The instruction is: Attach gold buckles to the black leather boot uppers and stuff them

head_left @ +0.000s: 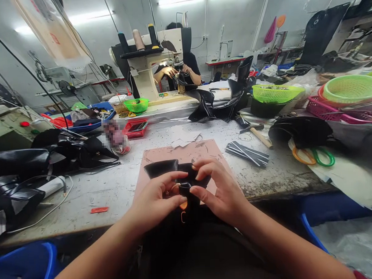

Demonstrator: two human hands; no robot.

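Note:
Both my hands hold a black leather piece [162, 168] over a pinkish cutting mat [211, 151] at the near edge of the worktable. My left hand [154, 201] pinches the piece from the left, thumb and fingers closed on it, with a small metal ring showing by the fingertips. My right hand [220, 189] grips the same piece from the right, fingers curled over its top edge. An orange bit peeks out below the fingers; I cannot make out what it is.
A stack of black strips [247, 152], a hammer [259, 135] and orange and green scissors [313, 156] lie to the right. Black leather pieces [52, 154] pile at left. Green baskets [276, 93] stand behind. Another person [188, 66] works at a sewing machine [152, 55] across the table.

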